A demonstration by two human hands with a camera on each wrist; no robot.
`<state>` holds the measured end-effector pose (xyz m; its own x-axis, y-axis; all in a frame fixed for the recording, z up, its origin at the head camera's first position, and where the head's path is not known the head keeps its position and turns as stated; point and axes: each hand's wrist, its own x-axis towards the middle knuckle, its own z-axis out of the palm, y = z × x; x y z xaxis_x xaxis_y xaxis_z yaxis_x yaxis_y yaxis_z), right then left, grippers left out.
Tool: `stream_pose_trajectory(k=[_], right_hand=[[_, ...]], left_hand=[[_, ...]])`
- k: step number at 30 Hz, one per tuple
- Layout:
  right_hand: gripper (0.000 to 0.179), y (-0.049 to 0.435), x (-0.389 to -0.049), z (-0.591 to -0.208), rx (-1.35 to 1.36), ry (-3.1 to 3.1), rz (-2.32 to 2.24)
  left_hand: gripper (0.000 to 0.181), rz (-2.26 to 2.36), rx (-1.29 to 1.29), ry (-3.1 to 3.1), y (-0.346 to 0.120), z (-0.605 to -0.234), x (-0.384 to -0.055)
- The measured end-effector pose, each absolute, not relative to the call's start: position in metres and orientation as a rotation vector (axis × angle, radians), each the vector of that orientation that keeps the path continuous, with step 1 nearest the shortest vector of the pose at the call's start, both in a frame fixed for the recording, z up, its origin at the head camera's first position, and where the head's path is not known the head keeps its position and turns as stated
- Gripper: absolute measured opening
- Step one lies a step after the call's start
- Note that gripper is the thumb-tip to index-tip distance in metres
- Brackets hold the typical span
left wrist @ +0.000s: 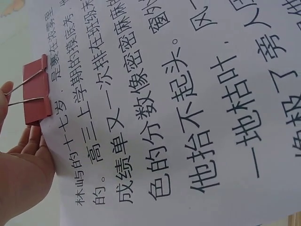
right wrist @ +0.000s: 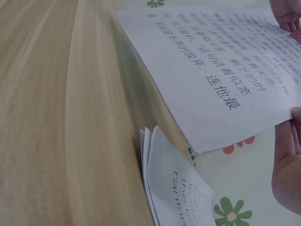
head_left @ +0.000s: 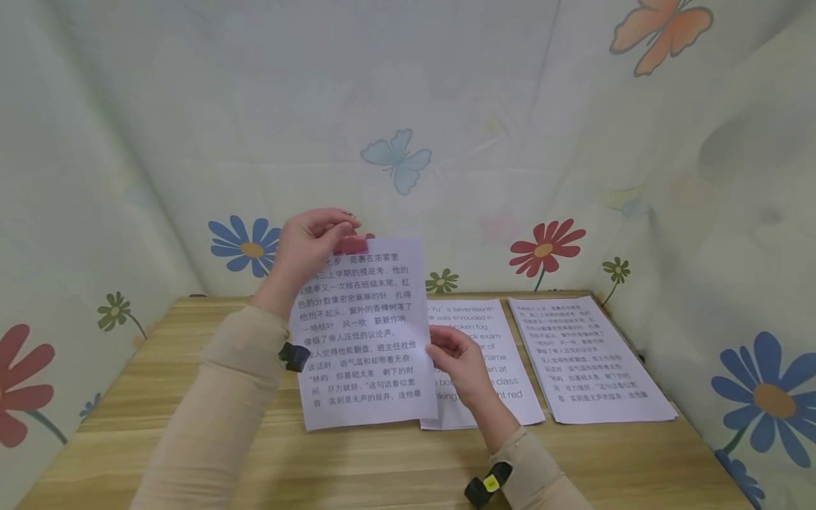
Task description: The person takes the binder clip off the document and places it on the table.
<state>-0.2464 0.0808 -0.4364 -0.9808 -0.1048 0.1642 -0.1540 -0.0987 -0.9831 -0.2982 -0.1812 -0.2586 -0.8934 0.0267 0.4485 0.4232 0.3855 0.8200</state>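
Observation:
A printed sheet of paper [head_left: 363, 340] with Chinese text is held up above the table, facing the head camera. On its top edge sits a red binder clip [head_left: 350, 245]; in the left wrist view the clip's wire handles [left wrist: 26, 101] point away from the page. My left hand [head_left: 309, 244] pinches the clip by these handles, thumb in front and the other fingers partly hidden behind. Along the sheet's right edge, my right hand [head_left: 464, 361] grips the paper between thumb and fingers. The right wrist view shows the lower corner of the sheet hanging free.
Behind the right hand lies a stack of sheets with English text [head_left: 510, 397] on the wooden table [head_left: 382, 467]. Farther right is another stack with Chinese text [head_left: 586, 361]. A cloth backdrop [head_left: 446, 85] printed with flowers and butterflies surrounds the table's back and sides.

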Motion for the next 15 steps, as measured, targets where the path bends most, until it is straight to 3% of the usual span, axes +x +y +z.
stream_pose_trajectory(k=[15], right_hand=[[0.033, 0.077, -0.25, -0.44, 0.124, -2.065, 2.328]], left_hand=[[0.02, -1.616, -0.515, -1.922, -0.188, -0.24, -0.291]])
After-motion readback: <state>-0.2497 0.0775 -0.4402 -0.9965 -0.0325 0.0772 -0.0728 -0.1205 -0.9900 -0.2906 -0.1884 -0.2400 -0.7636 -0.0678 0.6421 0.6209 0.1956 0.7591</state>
